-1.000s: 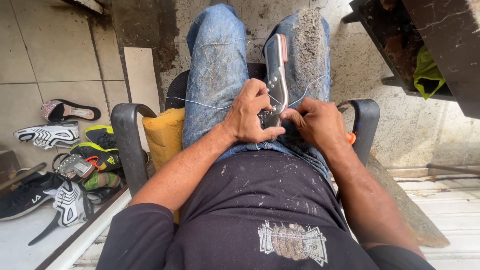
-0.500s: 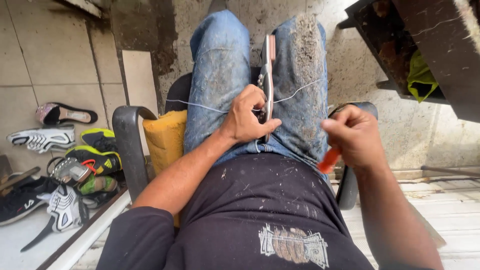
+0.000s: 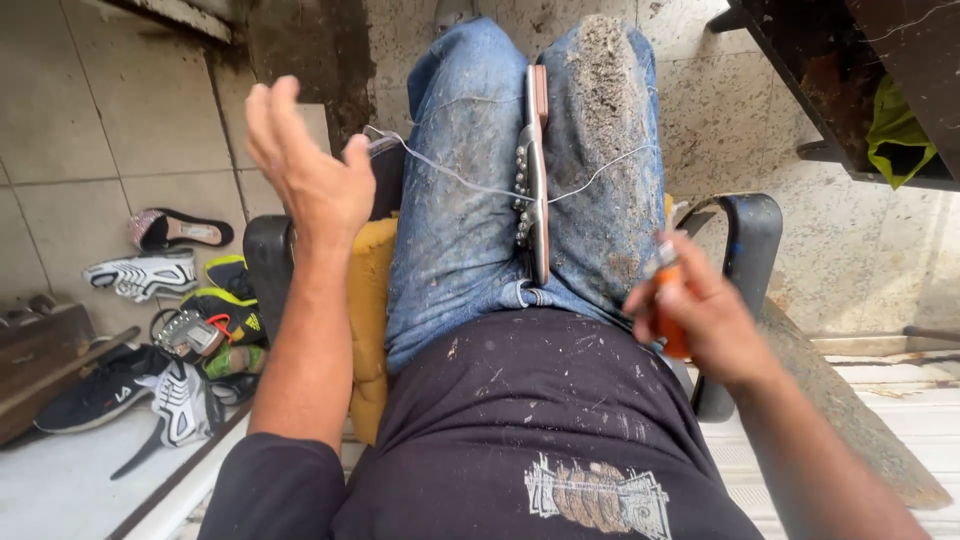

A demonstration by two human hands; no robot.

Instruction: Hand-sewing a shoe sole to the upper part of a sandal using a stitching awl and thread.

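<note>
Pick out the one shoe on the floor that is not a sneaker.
The pink-and-black flat slipper, lying farthest back on the tiles: open and low, with a pink insole, while the white one and the other shoes below are closed sneakers.

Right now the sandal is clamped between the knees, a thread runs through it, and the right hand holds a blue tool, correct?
Nearly. The tool in the right hand is orange, not blue; the head view shows it. The sandal is between the knees and the thread runs through it.
</note>
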